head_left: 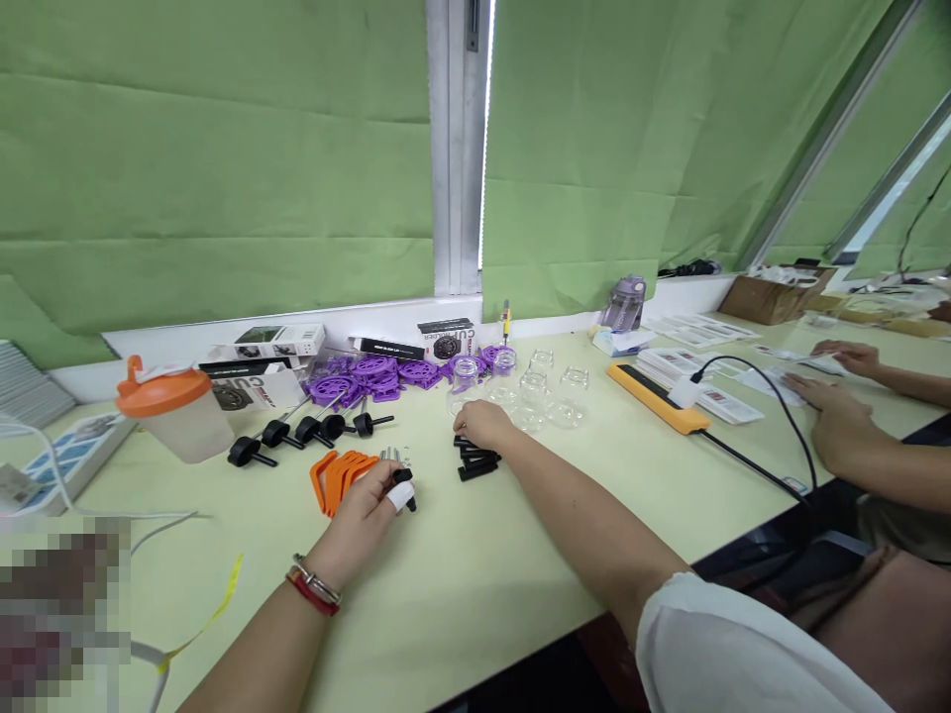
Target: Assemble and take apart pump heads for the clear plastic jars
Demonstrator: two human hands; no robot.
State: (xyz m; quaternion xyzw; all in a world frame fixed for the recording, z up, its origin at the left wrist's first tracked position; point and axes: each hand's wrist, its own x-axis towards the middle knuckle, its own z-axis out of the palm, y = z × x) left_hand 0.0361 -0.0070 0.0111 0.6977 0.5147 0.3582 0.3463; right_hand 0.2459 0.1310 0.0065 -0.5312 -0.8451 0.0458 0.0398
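My left hand (371,500), with white tape round a finger, is closed on a small black plastic part (406,489) above the front of the table. Beside it lie orange hook-shaped pieces (340,481) and a few metal screws (392,455). Reaching across the table, my right hand (482,424) has its fingers curled down at the far end of a pile of black bars (477,461). Its fingertips are partly hidden, so whatever they pinch does not show. Clear plastic cups (533,386) stand just beyond and to the right of it.
Black round parts with stems (276,434), purple lattice pieces (375,372) and printed boxes (257,384) lie towards the back. An orange-lidded jug (185,421) stands left. A yellow power strip (658,398) with cables lies right. Another person's hands (836,411) handle papers at far right.
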